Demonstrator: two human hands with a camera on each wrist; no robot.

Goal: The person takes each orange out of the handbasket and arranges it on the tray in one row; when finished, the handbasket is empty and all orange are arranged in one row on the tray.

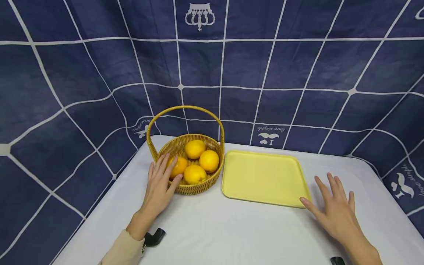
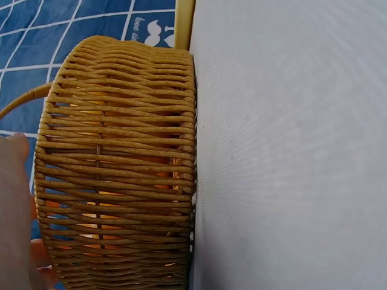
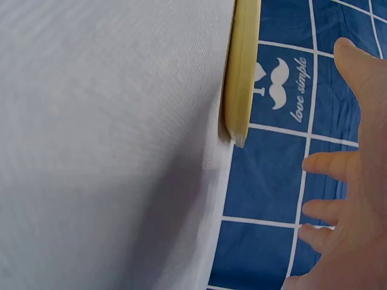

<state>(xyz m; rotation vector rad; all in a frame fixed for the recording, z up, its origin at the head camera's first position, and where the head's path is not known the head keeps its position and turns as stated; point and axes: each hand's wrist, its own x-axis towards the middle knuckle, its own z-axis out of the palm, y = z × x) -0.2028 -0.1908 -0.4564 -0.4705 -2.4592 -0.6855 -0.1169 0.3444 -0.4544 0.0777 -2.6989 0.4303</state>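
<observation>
Left hand (image 1: pixel 161 184): fingers straight, lying over the wicker basket (image 1: pixel 198 186) rim, touching one lemon (image 1: pixel 179 166).
Right hand (image 1: pixel 334 208): spread wide, thumb at the yellow tray (image 1: pixel 265 176) corner.
Basket: at 9 o'clock of tray, just beside it.
Worktop (image 1: pixel 232 232): white cloth.

1. Your wicker basket (image 1: pixel 195 187) stands upright on the white surface (image 1: pixel 212 232), its arched handle up, just left of the tray.
2. Four yellow lemons (image 1: pixel 202 161) lie inside it, packed together; the nearest-left one sits under your left hand's fingers (image 1: pixel 167 167).
3. Your yellow tray (image 1: pixel 265 178) lies flat and bare, its near right corner by your right thumb.
</observation>
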